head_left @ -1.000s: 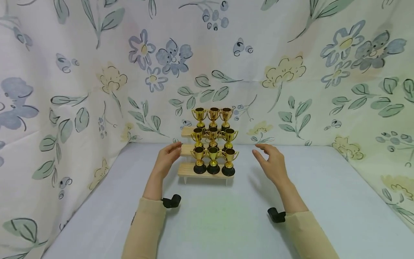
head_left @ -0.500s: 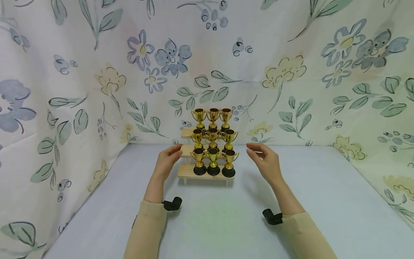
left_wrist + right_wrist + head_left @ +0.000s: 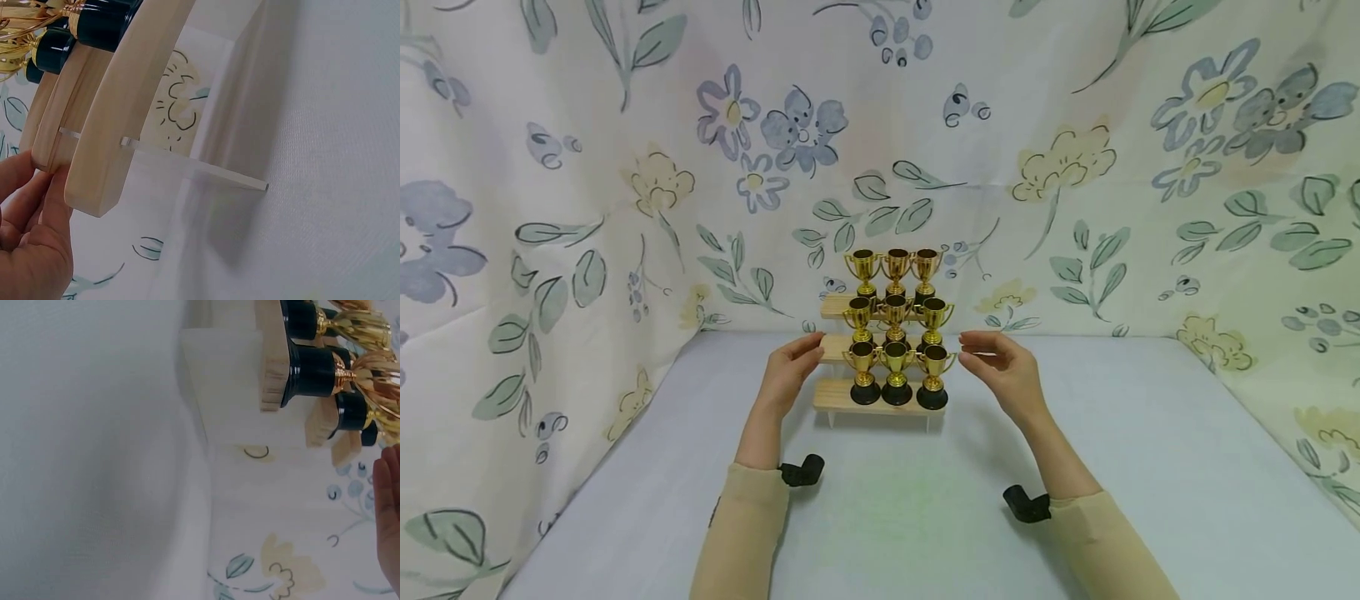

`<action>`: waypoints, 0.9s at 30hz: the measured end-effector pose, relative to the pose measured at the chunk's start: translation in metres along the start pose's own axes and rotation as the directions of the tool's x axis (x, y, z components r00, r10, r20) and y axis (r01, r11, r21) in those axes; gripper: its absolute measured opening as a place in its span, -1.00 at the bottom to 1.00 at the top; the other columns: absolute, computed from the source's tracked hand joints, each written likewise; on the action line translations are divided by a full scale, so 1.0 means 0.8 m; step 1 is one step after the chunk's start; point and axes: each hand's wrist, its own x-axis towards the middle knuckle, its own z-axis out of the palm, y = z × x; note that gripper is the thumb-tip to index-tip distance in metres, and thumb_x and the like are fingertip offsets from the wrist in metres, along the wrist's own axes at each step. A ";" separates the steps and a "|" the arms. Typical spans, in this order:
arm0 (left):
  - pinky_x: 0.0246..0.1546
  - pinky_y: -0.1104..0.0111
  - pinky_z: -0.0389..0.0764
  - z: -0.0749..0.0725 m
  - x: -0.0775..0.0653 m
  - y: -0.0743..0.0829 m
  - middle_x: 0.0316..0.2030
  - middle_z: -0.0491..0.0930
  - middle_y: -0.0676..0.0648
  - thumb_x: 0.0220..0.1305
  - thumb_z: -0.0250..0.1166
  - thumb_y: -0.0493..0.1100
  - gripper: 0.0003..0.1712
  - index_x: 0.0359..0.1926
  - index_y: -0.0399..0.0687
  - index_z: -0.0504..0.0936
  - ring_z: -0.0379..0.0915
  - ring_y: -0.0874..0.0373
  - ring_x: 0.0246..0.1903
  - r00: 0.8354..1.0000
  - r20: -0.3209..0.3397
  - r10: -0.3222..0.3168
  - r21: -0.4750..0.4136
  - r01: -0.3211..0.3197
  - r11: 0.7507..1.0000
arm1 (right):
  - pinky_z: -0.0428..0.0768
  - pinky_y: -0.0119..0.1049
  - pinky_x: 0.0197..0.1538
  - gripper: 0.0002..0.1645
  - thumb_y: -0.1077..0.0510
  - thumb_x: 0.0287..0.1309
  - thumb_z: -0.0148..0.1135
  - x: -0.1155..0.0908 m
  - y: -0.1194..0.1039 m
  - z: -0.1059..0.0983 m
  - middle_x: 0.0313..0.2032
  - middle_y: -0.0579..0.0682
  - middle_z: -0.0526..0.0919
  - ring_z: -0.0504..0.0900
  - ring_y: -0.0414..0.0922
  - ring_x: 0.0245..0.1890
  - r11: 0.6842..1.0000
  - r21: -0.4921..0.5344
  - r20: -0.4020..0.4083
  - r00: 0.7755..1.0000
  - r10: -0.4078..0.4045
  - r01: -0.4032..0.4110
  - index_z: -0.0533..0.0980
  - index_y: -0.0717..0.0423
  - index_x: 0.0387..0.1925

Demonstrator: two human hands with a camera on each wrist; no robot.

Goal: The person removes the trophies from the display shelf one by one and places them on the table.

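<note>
A three-tier wooden display stand [image 3: 833,393] with clear legs stands upright on the table. Each tier bears three small gold trophies with black bases, such as the front right trophy [image 3: 934,363]. At the stand's left side, my left hand [image 3: 788,373] pinches the end of the middle board [image 3: 51,145] between thumb and fingers. My right hand [image 3: 1007,377] is raised beside the right end, fingers and thumb slightly bent and apart, holding nothing. Its fingertips come close to the right trophy on the middle tier [image 3: 933,310]. In the right wrist view only part of this hand [image 3: 389,519] shows.
A white cloth covers the table [image 3: 1112,433]. Floral fabric [image 3: 985,150] hangs behind the stand and along both sides. Each wrist wears a black camera mount, including the left mount [image 3: 802,470] and the right mount [image 3: 1026,504].
My right hand has moved left toward the stand, and the gap between its thumb and fingers has narrowed. The left hand stays at the middle board; the trophies keep their places.
</note>
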 end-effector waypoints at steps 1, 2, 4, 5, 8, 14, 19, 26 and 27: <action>0.50 0.27 0.31 0.000 0.000 0.000 0.43 0.31 -0.22 0.45 0.13 -0.28 -0.44 0.42 -0.26 0.31 0.26 0.02 0.41 1.000 -0.001 0.000 -0.005 0.000 1.000 | 0.69 -0.60 -0.05 -0.65 0.19 0.22 0.35 0.000 0.000 0.001 0.04 0.26 0.66 0.67 -0.38 -0.10 1.000 0.002 0.005 1.000 -0.001 0.001 0.61 0.20 0.03; 0.50 0.27 0.31 -0.001 0.000 -0.001 0.43 0.31 -0.22 0.45 0.12 -0.28 -0.44 0.42 -0.26 0.31 0.26 0.02 0.40 1.000 -0.001 0.000 -0.005 0.000 1.000 | 0.69 -0.59 -0.05 -0.65 0.20 0.21 0.35 0.000 0.000 0.002 0.04 0.26 0.66 0.67 -0.37 -0.10 1.000 0.006 0.009 1.000 -0.001 0.001 0.61 0.20 0.03; 0.50 0.27 0.31 -0.001 0.000 -0.002 0.43 0.31 -0.22 0.46 0.11 -0.30 -0.45 0.42 -0.26 0.32 0.27 0.04 0.39 1.000 -0.001 -0.002 -0.012 0.002 1.000 | 0.69 -0.59 -0.05 -0.64 0.21 0.20 0.36 0.000 0.000 0.004 0.04 0.26 0.66 0.67 -0.35 -0.09 1.000 0.013 0.015 1.000 0.001 -0.002 0.61 0.20 0.03; 0.50 0.27 0.31 -0.001 0.000 -0.002 0.42 0.32 -0.22 0.46 0.11 -0.31 -0.46 0.41 -0.26 0.32 0.28 0.05 0.38 1.000 -0.002 -0.004 -0.017 0.004 1.000 | 0.69 -0.58 -0.05 -0.64 0.21 0.19 0.36 0.000 0.000 0.005 0.04 0.26 0.66 0.67 -0.37 -0.09 1.000 0.014 0.018 1.000 0.002 -0.002 0.60 0.20 0.03; 0.49 0.28 0.32 -0.001 0.000 -0.003 0.42 0.32 -0.21 0.46 0.10 -0.31 -0.46 0.41 -0.26 0.32 0.29 0.07 0.37 1.000 -0.001 -0.007 -0.020 0.007 1.000 | 0.70 -0.56 -0.05 -0.62 0.21 0.19 0.37 -0.001 0.000 0.008 0.05 0.28 0.65 0.66 -0.39 -0.09 1.000 0.029 0.033 0.999 0.005 -0.006 0.60 0.22 0.04; 0.50 0.27 0.30 -0.001 0.000 -0.002 0.43 0.30 -0.23 0.47 0.08 -0.32 -0.46 0.42 -0.28 0.30 0.25 0.00 0.41 1.000 0.006 -0.004 -0.043 0.004 0.999 | 0.73 -0.51 -0.06 -0.60 0.24 0.17 0.38 0.000 -0.003 0.012 0.04 0.27 0.66 0.67 -0.41 -0.10 0.997 0.064 0.065 0.997 0.029 -0.033 0.59 0.25 0.05; 0.45 0.37 0.38 0.000 0.001 -0.002 0.43 0.32 -0.21 0.47 0.09 -0.31 -0.46 0.42 -0.26 0.32 0.25 0.00 0.41 1.000 -0.002 -0.015 -0.048 0.015 0.999 | 0.73 -0.50 -0.06 -0.59 0.26 0.14 0.39 0.002 -0.004 0.013 0.03 0.22 0.67 0.70 -0.35 -0.10 0.997 0.068 0.083 0.996 0.035 -0.041 0.58 0.28 0.05; 0.49 0.30 0.32 0.000 0.001 -0.004 0.43 0.30 -0.23 0.47 0.09 -0.31 -0.46 0.42 -0.26 0.32 0.24 -0.02 0.43 1.000 -0.003 -0.019 -0.063 0.019 0.998 | 0.74 -0.48 -0.09 -0.54 0.25 0.09 0.44 0.005 -0.003 0.020 0.05 0.26 0.64 0.73 -0.22 -0.14 0.995 0.057 0.117 0.991 0.072 -0.079 0.58 0.26 0.05; 0.50 0.28 0.31 0.000 0.001 -0.004 0.43 0.29 -0.24 0.47 0.09 -0.31 -0.46 0.41 -0.26 0.32 0.23 -0.03 0.43 1.000 -0.003 -0.018 -0.069 0.018 0.997 | 0.74 -0.49 -0.09 -0.54 0.25 0.09 0.44 0.005 -0.002 0.020 0.06 0.27 0.63 0.73 -0.22 -0.14 0.995 0.056 0.123 0.990 0.075 -0.083 0.58 0.26 0.06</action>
